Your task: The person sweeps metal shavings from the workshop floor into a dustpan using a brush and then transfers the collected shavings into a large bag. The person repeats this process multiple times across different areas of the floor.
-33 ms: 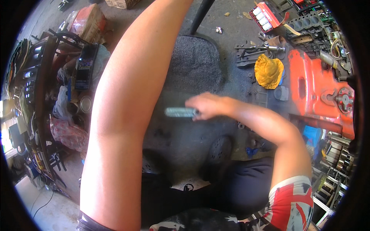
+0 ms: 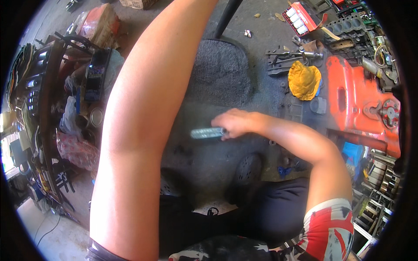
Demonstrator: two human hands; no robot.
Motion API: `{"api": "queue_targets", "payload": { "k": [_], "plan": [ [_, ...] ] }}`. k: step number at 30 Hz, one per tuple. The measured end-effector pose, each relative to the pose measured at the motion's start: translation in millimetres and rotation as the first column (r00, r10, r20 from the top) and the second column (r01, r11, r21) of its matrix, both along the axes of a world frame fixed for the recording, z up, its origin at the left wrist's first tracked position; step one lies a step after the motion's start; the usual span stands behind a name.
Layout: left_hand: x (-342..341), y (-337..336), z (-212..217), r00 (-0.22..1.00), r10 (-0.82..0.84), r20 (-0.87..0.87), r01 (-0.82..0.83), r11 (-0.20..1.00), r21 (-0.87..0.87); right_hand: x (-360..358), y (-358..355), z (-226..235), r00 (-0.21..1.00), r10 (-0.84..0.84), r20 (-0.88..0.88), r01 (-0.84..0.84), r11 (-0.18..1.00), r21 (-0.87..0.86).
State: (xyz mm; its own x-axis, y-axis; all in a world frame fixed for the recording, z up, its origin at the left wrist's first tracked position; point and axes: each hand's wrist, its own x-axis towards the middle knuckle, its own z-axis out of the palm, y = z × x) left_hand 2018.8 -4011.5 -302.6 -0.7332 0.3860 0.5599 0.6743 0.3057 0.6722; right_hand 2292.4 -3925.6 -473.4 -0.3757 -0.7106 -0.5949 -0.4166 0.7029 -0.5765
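Note:
My right hand (image 2: pixel 234 123) is closed on a short, pale blue-green bar-shaped thing (image 2: pixel 205 133). Motion blurs the bar; its exact kind cannot be told. It points left from my fingers, tilted slightly, above the dark floor between my feet and a grey mat (image 2: pixel 221 65). My left forearm (image 2: pixel 148 82) stretches up through the picture and leaves at the top edge, so my left hand is out of view. That arm also hides part of the floor beside the bar.
On the right are a yellow cloth hat (image 2: pixel 304 81), a large orange metal housing (image 2: pixel 355 98), an engine block (image 2: pixel 346 27) and a red box with white cylinders (image 2: pixel 300 18). A cluttered rack (image 2: pixel 39 100) stands left. My dark perforated shoes (image 2: pixel 248 170) are below.
My right hand and the bar have shifted slightly right and toward me. The bar's left end has tipped a little lower. My left arm has barely moved.

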Motion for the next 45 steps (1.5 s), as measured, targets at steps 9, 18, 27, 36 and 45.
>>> {"api": "queue_targets", "payload": {
  "k": [9, 18, 27, 36, 45],
  "plan": [
    [1, 2, 0, 1.0, 0.004, 0.0, -0.004, 1.0, -0.018, -76, 8, -38, 0.953, 0.145, -0.265, -0.15, 0.989, 0.0],
    [5, 3, 3, 0.986, -0.048, 0.158, 0.047, 0.999, 0.008, -95, 10, -13, 0.817, -0.211, -0.537, 0.144, 0.976, -0.165],
    [0, 4, -1, 1.0, -0.005, 0.012, 0.005, 1.0, 0.014, -32, 19, -13, 0.967, -0.06, -0.247, 0.07, 0.997, 0.033],
    [4, 5, 1, 0.999, 0.027, 0.045, -0.027, 1.0, -0.011, -67, 29, -43, 0.748, -0.141, -0.649, 0.207, 0.978, 0.026],
    [-3, 8, -4, 0.999, 0.03, -0.019, -0.03, 1.0, 0.007, -82, 36, -27, 0.637, -0.249, -0.729, 0.292, 0.954, -0.071]
  ]
}}
